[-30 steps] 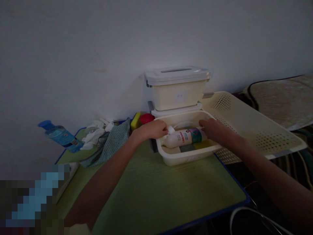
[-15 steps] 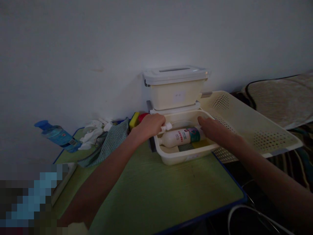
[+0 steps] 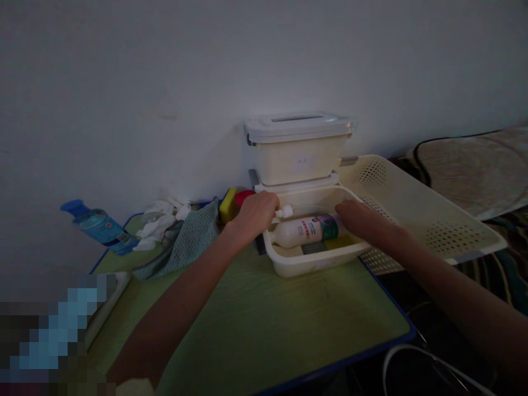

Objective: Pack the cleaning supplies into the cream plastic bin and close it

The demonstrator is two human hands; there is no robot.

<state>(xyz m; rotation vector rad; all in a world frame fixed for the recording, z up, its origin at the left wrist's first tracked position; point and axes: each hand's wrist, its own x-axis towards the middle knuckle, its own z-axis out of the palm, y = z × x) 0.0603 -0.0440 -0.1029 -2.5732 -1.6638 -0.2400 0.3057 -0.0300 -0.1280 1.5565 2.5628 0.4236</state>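
Observation:
A cream plastic box (image 3: pixel 317 265) without a lid stands on the green table. Curled over its left rim is my left hand (image 3: pixel 260 211), closed, with a white pump head (image 3: pixel 284 211) right beside its fingertips. My right hand (image 3: pixel 355 215) is closed at the box's right end, its fingertips inside the rim and partly hidden. A white bottle (image 3: pixel 303 231) with a printed label lies on its side in the box, its neck to the left and its base hidden by my right hand. A thin clear tube runs from the pump head along the box's back.
A lidded storage box (image 3: pixel 301 157) stands behind. To the right sits a large perforated basket (image 3: pixel 433 214) beside a cushion (image 3: pixel 474 170). On the left of the table (image 3: pixel 268 324) are a grey-green cloth (image 3: pixel 192 236), a yellow sponge (image 3: pixel 228 205), crumpled white plastic (image 3: pixel 154 225) and a blue bottle (image 3: pixel 101 228).
Both hands stay at the two ends of the box. The view has shifted very slightly; the box and bottle look the same.

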